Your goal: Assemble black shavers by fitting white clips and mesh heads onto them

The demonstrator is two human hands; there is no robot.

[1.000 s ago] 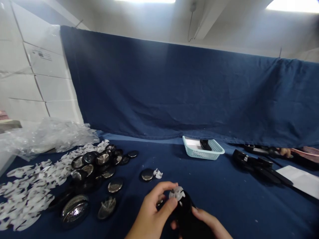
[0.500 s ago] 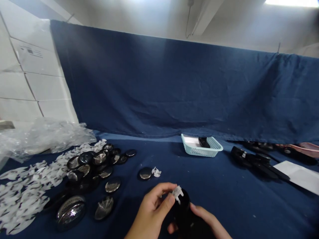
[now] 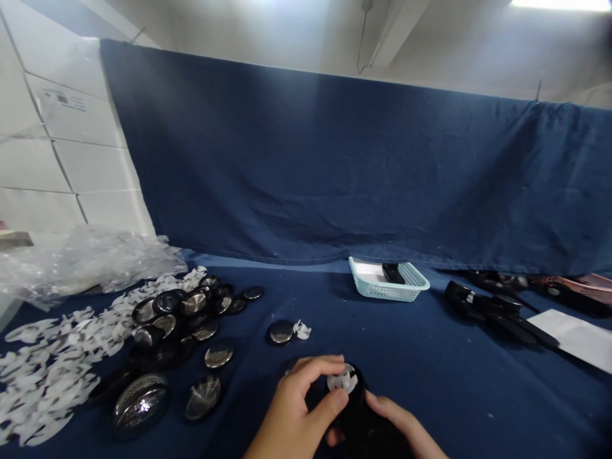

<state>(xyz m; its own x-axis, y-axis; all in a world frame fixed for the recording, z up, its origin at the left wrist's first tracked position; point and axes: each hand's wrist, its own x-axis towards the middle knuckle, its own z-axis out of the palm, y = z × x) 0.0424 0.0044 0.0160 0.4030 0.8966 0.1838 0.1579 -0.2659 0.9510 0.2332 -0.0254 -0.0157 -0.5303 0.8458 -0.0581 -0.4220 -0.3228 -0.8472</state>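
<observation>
My left hand [image 3: 308, 405] pinches a small white plastic piece [image 3: 343, 380] between thumb and fingers. The piece lies against the round end of a black plastic part [image 3: 356, 424]. My right hand [image 3: 396, 417] grips that black part from the right and below, and its lower portion runs off the bottom of the view. Ahead of my hands, a round black cap with a shiny perforated face [image 3: 282, 332] lies on the blue cloth. Touching or close beside it is another white plastic piece [image 3: 301, 329].
On the left are a heap of white plastic pieces [image 3: 62, 357], several shiny black caps [image 3: 194, 303] and crumpled clear plastic [image 3: 95, 261]. Toward the back stands a light-blue basket [image 3: 389, 291]. Black parts [image 3: 497, 315] and a white sheet [image 3: 576, 335] lie to the right. A blue curtain [image 3: 335, 166] hangs behind.
My left hand has brought the white piece down onto the round end of the black part, where it was tilted above the edge before. My right hand keeps its hold.
</observation>
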